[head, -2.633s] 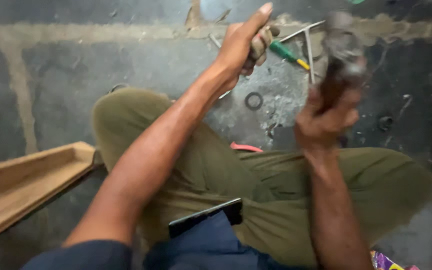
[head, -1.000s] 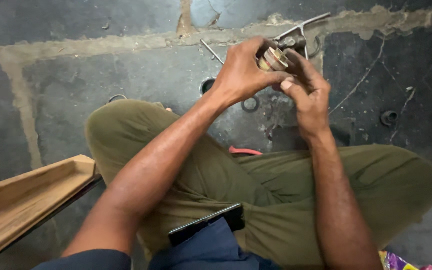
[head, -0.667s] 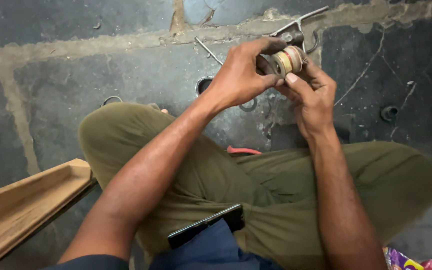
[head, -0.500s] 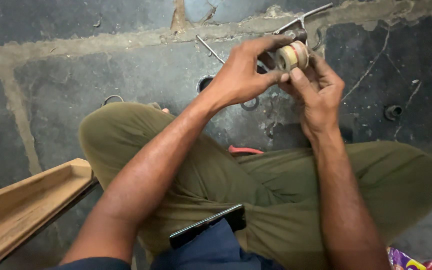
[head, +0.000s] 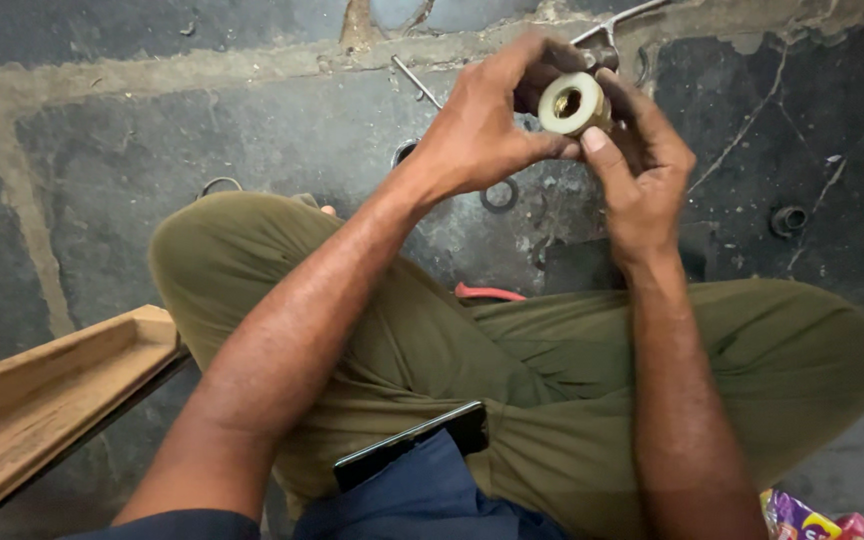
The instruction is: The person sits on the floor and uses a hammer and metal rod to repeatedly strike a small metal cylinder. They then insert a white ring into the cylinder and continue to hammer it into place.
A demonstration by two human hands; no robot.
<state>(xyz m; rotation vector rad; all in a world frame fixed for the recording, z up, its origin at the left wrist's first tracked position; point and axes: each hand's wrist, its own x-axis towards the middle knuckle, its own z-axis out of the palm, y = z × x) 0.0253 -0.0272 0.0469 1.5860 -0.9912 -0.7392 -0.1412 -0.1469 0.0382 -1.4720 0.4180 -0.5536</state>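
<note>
Both hands raised above the crossed legs [head: 552, 380], over the stone floor [head: 202, 130]. Left hand [head: 477, 135] and right hand [head: 642, 170] pinch a cream, hollow round fitting [head: 570, 103] between fingertips, open end turned upward, seemingly for inspection. Black rubber ring [head: 499, 195] lies beneath.

Dark grey stone floor [head: 202, 130], cracked, pale mortar seams at 12 and 9 o'clock. Wooden tray [head: 42, 400] at 8 o'clock. Metal rings [head: 499, 196] scattered near 12. Dim light.
</note>
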